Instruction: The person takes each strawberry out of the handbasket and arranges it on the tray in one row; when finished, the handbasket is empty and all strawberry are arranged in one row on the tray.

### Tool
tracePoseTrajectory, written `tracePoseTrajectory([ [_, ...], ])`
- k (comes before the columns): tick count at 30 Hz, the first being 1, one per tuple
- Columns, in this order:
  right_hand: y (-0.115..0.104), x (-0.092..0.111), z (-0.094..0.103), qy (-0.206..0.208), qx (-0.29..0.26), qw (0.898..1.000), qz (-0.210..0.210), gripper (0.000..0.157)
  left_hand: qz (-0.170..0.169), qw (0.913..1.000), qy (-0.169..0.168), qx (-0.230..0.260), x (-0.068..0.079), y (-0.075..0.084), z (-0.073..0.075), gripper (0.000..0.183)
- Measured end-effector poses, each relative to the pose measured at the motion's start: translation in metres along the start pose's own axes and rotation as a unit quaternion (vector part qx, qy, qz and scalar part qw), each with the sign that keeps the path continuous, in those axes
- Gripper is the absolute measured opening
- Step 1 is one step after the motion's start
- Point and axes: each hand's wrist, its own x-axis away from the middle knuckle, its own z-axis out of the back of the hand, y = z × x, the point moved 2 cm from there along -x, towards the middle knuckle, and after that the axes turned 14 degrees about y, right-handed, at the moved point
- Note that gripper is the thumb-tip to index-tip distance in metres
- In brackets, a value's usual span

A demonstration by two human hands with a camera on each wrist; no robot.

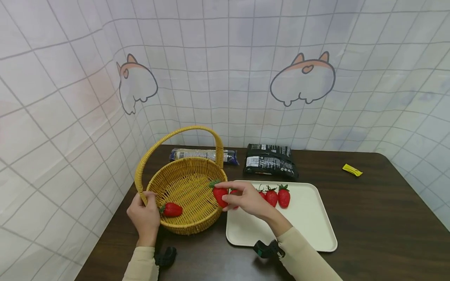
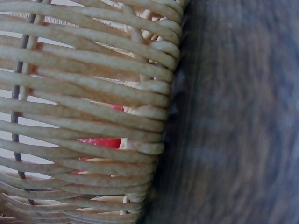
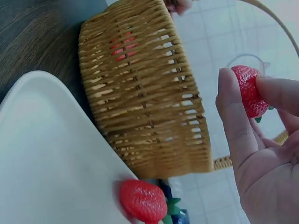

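**Strawberry pinched at the basket's rim**

My right hand (image 1: 246, 199) has its grip clamped on a strawberry (image 1: 220, 195), pinched between thumb and fingertips just over the right rim of the wicker basket (image 1: 186, 187). My left hand (image 1: 145, 216) grips the basket's near-left rim by the handle foot. Inside the basket, near that hand, lies another strawberry (image 1: 171, 209). Right of the basket sits a cream tray (image 1: 306, 226) holding more strawberries (image 1: 277, 196). Behind the basket on the bench (image 1: 369, 218) lie two dark packets (image 1: 270, 160).
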Motion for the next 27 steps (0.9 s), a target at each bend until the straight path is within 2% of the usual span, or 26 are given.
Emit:
tracePoseTrajectory([
  [6,0.005,0.008,0.018,0.017,-0.025,0.999,-0.016,0.043,-0.001,1.0,0.002,-0.001,0.0,-0.001,0.001,0.019],
  [14,0.009,0.02,0.06,0.1,0.017,0.995,-0.003,0.044,0.002,1.0,0.001,0.002,-0.001,-0.001,0.002,0.02],
  [22,0.012,0.028,0.107,0.164,0.066,0.984,-0.001,0.042,0.005,1.0,0.0,0.001,-0.001,-0.002,0.002,0.02],
  [27,0.011,0.039,0.142,0.205,0.1,0.974,-0.002,0.045,0.005,1.0,-0.004,-0.001,-0.001,0.0,0.001,0.02],
])
